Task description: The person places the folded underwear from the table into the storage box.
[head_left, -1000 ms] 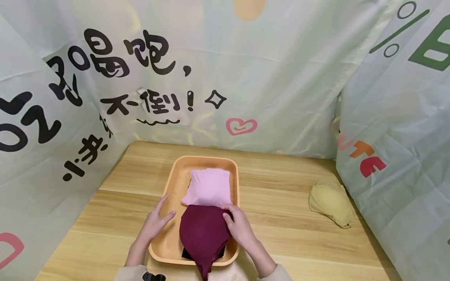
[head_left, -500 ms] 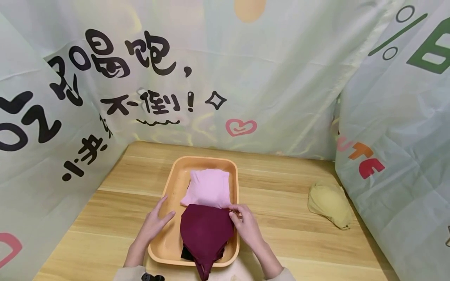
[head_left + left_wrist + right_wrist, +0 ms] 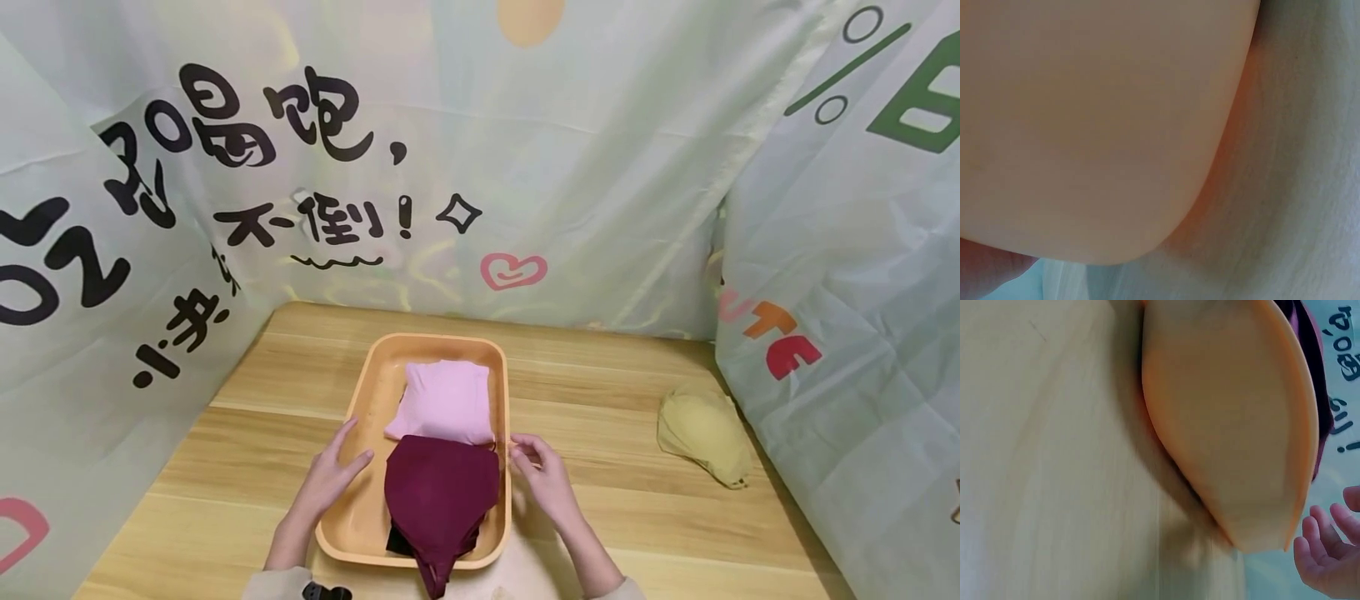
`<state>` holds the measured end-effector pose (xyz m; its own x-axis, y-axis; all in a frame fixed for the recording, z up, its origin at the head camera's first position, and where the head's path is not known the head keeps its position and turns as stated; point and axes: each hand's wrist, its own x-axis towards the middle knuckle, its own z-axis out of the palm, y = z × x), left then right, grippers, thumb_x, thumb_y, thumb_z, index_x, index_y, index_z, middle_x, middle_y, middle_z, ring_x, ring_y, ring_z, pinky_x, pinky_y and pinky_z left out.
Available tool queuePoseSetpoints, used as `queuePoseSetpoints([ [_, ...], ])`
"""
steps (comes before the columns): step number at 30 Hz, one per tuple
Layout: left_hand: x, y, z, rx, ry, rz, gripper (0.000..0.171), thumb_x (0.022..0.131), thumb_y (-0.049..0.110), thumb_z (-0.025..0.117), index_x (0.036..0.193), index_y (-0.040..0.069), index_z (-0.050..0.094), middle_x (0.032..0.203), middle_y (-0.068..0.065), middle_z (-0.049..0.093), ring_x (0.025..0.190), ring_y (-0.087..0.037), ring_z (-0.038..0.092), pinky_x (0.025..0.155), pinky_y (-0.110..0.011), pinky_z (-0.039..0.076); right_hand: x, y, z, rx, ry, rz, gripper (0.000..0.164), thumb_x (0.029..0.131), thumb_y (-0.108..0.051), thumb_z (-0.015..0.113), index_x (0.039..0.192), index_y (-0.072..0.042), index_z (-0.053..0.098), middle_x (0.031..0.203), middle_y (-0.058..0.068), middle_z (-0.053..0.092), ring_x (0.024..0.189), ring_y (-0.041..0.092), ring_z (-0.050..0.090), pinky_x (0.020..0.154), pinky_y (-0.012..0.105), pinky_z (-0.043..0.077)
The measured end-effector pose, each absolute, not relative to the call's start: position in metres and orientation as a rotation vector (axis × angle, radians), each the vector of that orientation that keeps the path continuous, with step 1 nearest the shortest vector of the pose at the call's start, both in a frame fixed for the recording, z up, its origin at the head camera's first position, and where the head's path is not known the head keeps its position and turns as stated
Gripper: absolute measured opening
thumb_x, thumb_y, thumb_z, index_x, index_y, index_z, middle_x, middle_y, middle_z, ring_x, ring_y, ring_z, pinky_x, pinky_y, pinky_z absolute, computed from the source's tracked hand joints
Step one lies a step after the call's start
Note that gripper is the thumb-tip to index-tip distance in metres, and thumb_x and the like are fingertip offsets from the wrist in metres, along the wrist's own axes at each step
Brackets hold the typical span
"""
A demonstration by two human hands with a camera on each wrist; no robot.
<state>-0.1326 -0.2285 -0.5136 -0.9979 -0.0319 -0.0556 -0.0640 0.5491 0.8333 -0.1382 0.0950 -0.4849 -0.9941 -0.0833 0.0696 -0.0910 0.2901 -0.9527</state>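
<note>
An orange tray (image 3: 360, 533) holds a folded pink garment (image 3: 447, 400) at its far end. Nearer the person lies a maroon folded garment (image 3: 441, 492), rounded like a bra cup, its narrow tail hanging over the front rim. Black cloth (image 3: 399, 542) shows partly from underneath. My left hand (image 3: 330, 475) is at the tray's left rim, thumb and fingers spread, holding nothing. Just outside the right rim, my right hand (image 3: 546, 479) has loosely bent fingers with nothing in them. In the right wrist view, that hand (image 3: 1332, 553) appears beside the tray's outer wall (image 3: 1229, 425).
A yellow cup-shaped garment (image 3: 705, 435) lies at the right of the wooden table (image 3: 600, 400). Printed cloth curtains (image 3: 600, 167) stand along the back and both sides. The tray's wall (image 3: 1097, 125) fills much of the left wrist view.
My right hand has let go of the maroon garment's right edge and drawn back to the right, past the tray's rim. That edge now lies further right. The left hand has stayed put.
</note>
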Motion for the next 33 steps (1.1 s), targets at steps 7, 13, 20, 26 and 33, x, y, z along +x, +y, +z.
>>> queuePoseSetpoints([
  [7, -0.133, -0.228, -0.513, -0.082, 2.750, 1.467, 0.068, 0.088, 0.033, 0.058, 0.143, 0.009, 0.026, 0.142, -0.029, 0.028, 0.125, -0.050, 0.030, 0.099, -0.061, 0.027, -0.138, 0.126, -0.490, -0.065, -2.445, 2.030, 0.031, 0.090, -0.001, 0.050, 0.118, 0.011, 0.049, 0.097, 0.025, 0.060, 0.091, 0.031, 0.059, 0.087, 0.041, 0.048],
  [13, -0.134, -0.228, -0.514, -0.073, 2.732, 1.476, 0.068, 0.088, 0.032, 0.058, 0.144, 0.010, 0.025, 0.143, -0.027, 0.026, 0.125, -0.050, 0.029, 0.099, -0.062, 0.026, -0.141, 0.161, -0.490, -0.246, -2.462, 2.050, 0.034, 0.092, -0.003, 0.046, 0.123, 0.010, 0.044, 0.096, 0.015, 0.062, 0.084, 0.014, 0.059, 0.079, 0.031, 0.048],
  [20, -0.132, -0.229, -0.514, -0.059, 2.753, 1.464, 0.068, 0.089, 0.033, 0.057, 0.143, 0.008, 0.024, 0.143, -0.028, 0.027, 0.124, -0.051, 0.030, 0.098, -0.063, 0.027, -0.151, 0.203, -0.481, -0.320, -2.520, 1.908, 0.035, 0.093, -0.005, 0.043, 0.125, 0.009, 0.042, 0.090, 0.001, 0.062, 0.082, 0.007, 0.058, 0.078, 0.026, 0.048],
  [26, -0.131, -0.228, -0.512, -0.066, 2.760, 1.467, 0.067, 0.089, 0.033, 0.057, 0.143, 0.009, 0.025, 0.143, -0.027, 0.027, 0.125, -0.051, 0.029, 0.098, -0.063, 0.026, -0.158, 0.226, -0.479, -0.297, -2.588, 1.676, 0.032, 0.093, -0.005, 0.042, 0.122, 0.008, 0.047, 0.093, 0.012, 0.063, 0.077, 0.001, 0.055, 0.077, 0.024, 0.048],
  [33, -0.131, -0.228, -0.512, -0.047, 2.765, 1.481, 0.068, 0.089, 0.033, 0.058, 0.143, 0.007, 0.026, 0.143, -0.027, 0.028, 0.125, -0.050, 0.030, 0.099, -0.062, 0.027, -0.158, 0.245, -0.481, -0.286, -2.646, 1.480, 0.032, 0.095, -0.010, 0.043, 0.123, 0.004, 0.049, 0.100, 0.021, 0.062, 0.078, 0.001, 0.057, 0.075, 0.021, 0.048],
])
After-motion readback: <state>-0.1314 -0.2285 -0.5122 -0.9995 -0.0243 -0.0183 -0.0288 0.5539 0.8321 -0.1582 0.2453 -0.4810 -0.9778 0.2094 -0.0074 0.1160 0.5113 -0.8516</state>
